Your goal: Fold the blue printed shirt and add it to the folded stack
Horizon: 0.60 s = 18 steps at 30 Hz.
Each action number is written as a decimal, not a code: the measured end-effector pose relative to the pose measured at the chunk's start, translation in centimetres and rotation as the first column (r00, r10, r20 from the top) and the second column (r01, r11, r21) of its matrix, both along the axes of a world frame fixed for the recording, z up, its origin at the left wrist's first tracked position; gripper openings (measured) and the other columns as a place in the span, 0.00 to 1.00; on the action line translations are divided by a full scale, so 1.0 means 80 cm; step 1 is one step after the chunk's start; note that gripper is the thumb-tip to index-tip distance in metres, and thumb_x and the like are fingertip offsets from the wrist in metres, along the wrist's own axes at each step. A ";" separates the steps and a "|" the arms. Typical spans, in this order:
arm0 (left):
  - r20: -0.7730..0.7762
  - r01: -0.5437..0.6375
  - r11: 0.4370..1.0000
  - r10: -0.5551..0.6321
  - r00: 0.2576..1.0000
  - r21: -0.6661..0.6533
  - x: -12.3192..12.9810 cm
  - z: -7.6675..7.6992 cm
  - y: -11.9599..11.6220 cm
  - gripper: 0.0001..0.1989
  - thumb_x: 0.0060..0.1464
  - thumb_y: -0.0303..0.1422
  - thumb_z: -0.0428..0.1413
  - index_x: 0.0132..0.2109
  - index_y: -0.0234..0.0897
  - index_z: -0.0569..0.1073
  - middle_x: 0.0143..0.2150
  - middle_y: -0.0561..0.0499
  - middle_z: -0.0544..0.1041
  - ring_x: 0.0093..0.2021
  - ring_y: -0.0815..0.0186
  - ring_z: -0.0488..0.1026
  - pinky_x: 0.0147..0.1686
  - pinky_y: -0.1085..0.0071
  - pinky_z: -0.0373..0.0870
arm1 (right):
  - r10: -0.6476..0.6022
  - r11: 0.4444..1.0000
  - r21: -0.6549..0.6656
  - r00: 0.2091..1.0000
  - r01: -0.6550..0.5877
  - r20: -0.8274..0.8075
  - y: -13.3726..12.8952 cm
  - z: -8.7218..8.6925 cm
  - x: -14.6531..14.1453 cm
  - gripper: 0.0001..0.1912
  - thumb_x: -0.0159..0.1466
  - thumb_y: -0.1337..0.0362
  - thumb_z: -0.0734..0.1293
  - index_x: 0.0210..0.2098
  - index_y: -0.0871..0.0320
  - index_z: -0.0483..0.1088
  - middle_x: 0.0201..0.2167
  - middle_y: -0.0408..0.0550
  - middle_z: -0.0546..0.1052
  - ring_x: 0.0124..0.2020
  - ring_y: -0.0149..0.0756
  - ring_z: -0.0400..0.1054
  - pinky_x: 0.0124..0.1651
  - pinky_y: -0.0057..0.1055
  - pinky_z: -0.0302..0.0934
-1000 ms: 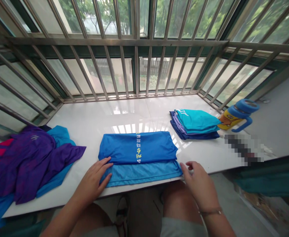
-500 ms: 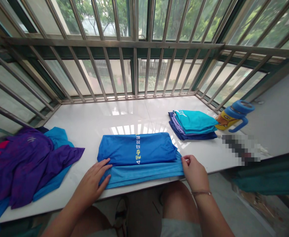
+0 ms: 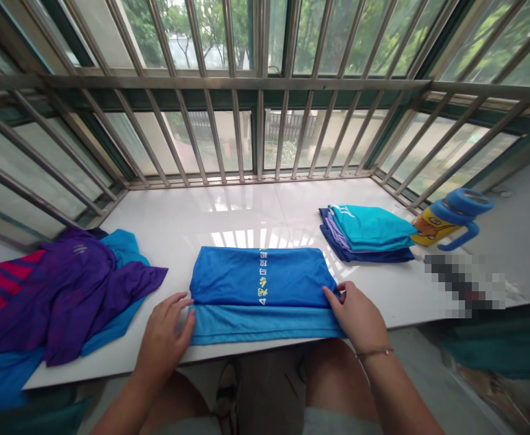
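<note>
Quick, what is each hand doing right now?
Left hand: open, fingers resting on the blue shirt.
Right hand: pinching the shirt's right edge.

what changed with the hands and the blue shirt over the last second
The right hand moved in from beyond the blue shirt and now grips its right edge at the fold. The left hand slid back off the cloth to its left edge. The folded stack, bottle and purple pile stayed put.
</note>
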<state>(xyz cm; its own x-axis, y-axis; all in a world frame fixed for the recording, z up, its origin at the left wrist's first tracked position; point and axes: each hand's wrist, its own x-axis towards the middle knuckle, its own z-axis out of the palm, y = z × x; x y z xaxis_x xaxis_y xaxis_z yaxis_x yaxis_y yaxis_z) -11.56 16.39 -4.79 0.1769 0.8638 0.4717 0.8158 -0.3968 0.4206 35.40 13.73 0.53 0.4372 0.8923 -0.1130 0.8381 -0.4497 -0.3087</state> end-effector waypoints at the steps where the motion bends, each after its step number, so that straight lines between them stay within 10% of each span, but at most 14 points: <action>1: 0.034 -0.089 0.996 0.090 0.995 -0.020 -0.001 0.000 0.003 0.14 0.70 0.44 0.56 0.56 0.43 0.77 0.59 0.38 0.81 0.61 0.45 0.78 0.65 0.43 0.75 | 0.021 1.000 -0.013 1.000 -0.020 0.006 0.002 -0.002 -0.002 0.16 0.75 0.48 0.67 0.48 0.54 0.73 0.36 0.51 0.83 0.36 0.46 0.79 0.34 0.34 0.57; 12: 0.141 -0.226 0.904 0.293 0.946 -0.363 0.026 0.034 0.056 0.22 0.65 0.55 0.54 0.36 0.43 0.78 0.42 0.46 0.83 0.44 0.53 0.79 0.49 0.58 0.76 | -0.058 0.993 0.101 0.993 0.069 -0.106 0.014 0.012 0.008 0.13 0.76 0.54 0.61 0.46 0.53 0.74 0.38 0.52 0.85 0.40 0.47 0.79 0.40 0.35 0.61; 18: 0.185 -0.239 0.832 0.373 0.909 -0.501 0.027 0.039 0.051 0.27 0.59 0.61 0.56 0.45 0.43 0.78 0.39 0.49 0.84 0.37 0.56 0.79 0.38 0.63 0.73 | -0.046 0.996 -0.070 0.999 0.047 0.012 0.023 0.015 0.016 0.18 0.78 0.55 0.58 0.40 0.54 0.75 0.37 0.56 0.85 0.39 0.48 0.79 0.37 0.35 0.57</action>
<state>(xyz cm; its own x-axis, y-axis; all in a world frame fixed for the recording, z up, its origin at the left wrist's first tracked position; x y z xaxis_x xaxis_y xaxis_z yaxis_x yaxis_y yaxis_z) -9.37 20.47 -1.68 -0.2065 0.9784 -0.0014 0.6937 0.1474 0.7050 36.72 15.60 1.74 0.4798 0.8608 -0.1698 0.8187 -0.5088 -0.2662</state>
